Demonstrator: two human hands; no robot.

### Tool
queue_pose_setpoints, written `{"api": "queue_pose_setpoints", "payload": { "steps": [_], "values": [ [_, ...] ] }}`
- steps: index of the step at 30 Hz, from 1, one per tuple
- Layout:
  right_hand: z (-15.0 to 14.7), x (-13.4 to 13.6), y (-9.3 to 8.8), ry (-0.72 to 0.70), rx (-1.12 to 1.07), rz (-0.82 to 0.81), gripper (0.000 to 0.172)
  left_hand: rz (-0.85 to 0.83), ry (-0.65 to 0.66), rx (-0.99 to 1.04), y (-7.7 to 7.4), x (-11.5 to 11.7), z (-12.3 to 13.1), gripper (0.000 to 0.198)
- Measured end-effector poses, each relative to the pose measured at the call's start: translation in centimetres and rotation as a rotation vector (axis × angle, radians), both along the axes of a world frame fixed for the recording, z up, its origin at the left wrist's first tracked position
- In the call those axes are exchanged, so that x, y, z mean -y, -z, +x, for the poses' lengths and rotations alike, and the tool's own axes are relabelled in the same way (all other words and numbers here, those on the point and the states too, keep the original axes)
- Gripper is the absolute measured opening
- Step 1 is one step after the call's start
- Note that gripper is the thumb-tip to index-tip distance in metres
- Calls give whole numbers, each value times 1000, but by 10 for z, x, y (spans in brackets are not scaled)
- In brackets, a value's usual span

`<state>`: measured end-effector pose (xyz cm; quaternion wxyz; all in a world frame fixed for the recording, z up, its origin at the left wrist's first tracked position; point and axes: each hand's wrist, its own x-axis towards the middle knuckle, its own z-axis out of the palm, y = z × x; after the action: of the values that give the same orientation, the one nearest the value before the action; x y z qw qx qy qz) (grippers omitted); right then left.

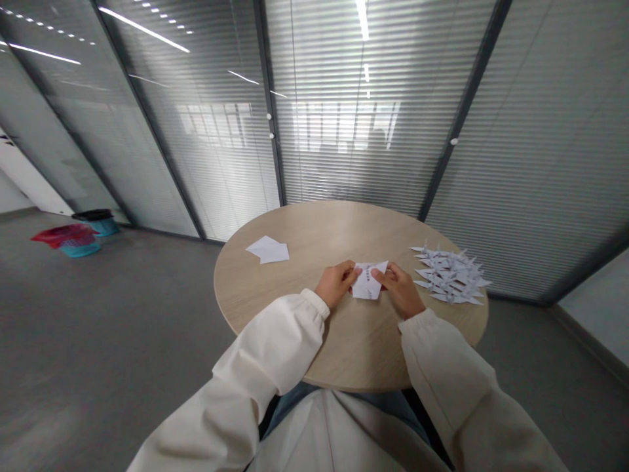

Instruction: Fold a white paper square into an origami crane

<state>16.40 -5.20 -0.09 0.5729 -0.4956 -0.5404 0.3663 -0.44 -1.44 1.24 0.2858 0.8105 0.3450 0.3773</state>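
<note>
Head view, left hand [337,284], right hand [399,290] pinching folded paper [367,282], round wooden table [314,226], paper cranes [449,275], glass walls [540,164]

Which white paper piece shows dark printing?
The sheet pinched between the left hand and right hand: dark print shows on it, unlike the loose sheets lying apart on the wooden table.

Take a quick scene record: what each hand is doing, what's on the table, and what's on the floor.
left: left hand gripping folded white paper
right: right hand gripping the same paper
surface: round light wood table
on table: pile of paper cranes, loose white paper sheets
floor: teal basket under red cloth
</note>
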Motion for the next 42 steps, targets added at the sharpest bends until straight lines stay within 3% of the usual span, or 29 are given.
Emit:
{"api": "queue_pose_setpoints", "payload": {
  "steps": [8, 14, 20, 25, 30, 35, 42],
  "values": [
    [3, -6, 8, 27, -7, -30, 37, -10, 69, -28, 0, 2, 0, 28],
    [0, -3, 3, -37, -34, -20, 26, -71, -16, 65, 4, -5, 1, 31],
    [2, -2, 3, -57, -70, 12, 27, -99, -105, 174, 9, -13, 0, 34],
    [3, -3, 6, -77, -84, -25, 33, -178, -85, 255, 10, -17, 0, 34],
    [3, -1, 5, -34, -60, 92, 54, -188, -29, 200, 14, -16, 1, 33],
    [5, -1, 5, 24, 80, 131, 25, -206, -18, 148, 15, -15, 1, 34],
    [4, 1, 4, 80, 226, 159, 22, -199, -54, 110, 15, -17, 1, 36]
  ]
}}
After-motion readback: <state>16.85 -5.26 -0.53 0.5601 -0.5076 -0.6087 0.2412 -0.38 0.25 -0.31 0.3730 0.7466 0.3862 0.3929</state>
